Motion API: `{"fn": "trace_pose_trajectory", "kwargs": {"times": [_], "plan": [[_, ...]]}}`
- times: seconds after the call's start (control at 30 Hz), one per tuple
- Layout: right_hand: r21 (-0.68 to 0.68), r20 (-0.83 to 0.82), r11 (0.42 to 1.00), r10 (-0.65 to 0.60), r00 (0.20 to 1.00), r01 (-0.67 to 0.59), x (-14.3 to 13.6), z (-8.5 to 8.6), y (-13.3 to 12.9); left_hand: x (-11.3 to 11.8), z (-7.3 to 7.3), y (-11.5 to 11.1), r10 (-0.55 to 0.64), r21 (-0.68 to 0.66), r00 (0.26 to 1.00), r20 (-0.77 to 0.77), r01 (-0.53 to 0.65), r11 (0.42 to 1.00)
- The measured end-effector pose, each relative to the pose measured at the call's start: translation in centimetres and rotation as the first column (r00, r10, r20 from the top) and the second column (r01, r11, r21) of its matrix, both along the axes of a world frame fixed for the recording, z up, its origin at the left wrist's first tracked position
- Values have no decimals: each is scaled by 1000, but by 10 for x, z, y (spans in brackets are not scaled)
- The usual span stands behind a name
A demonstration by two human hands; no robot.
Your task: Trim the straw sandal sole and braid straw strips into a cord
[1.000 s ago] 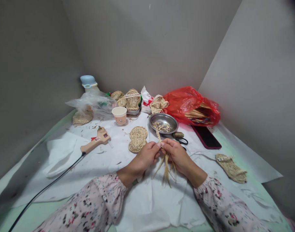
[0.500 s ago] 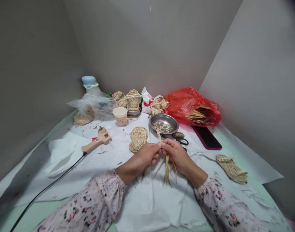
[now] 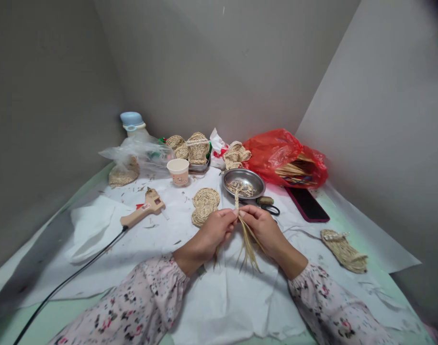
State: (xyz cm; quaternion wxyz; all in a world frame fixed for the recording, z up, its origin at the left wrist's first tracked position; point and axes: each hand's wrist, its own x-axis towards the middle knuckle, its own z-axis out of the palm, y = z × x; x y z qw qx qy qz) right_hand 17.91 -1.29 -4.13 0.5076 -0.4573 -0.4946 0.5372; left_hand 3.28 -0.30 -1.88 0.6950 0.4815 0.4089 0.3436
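Note:
A pale straw braid (image 3: pixel 236 198) runs up from my fingertips toward the steel bowl (image 3: pixel 256 178), which has straw scraps in it. My left hand (image 3: pixel 218 231) pinches the braid's lower end between thumb and fingers. Close beside it, my right hand (image 3: pixel 261 227) is closed on the loose straw strands (image 3: pixel 249 247), which fan downward below the braid. Left of the bowl, a woven straw sole (image 3: pixel 206 206) made of two joined coils lies flat, just beyond my left hand. Scissors (image 3: pixel 272 210) and a thread spool (image 3: pixel 265 201) sit behind my right hand, partly covered.
On the left lie a glue gun (image 3: pixel 143 209) with its black cord and a paper cup (image 3: pixel 178 172). At the right are a phone (image 3: pixel 307 205), a small woven slipper (image 3: pixel 343 251) and a red bag (image 3: pixel 269 151) of straw. Woven pieces (image 3: pixel 198 149) stand at the back.
The loose strands have shifted and spread, now slanting down to the right from my fingers. Both hands have moved up very slightly and keep their grip.

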Motion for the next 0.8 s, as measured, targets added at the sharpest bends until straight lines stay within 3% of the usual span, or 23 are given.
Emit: {"fn": "trace_pose_trajectory", "kwargs": {"times": [0.33,0.57,0.8], "plan": [[-9,111,1000,4,994,-3,4,-2,3,0,1,0,62,68,996,-69,-58,996],[22,203,991,-133,970,132,4,-2,2,0,-3,2,113,169,973,-201,-79,982],[185,329,968,-222,918,168,0,4,-2,-1,-7,4,150,267,949,-279,-73,961]]}}
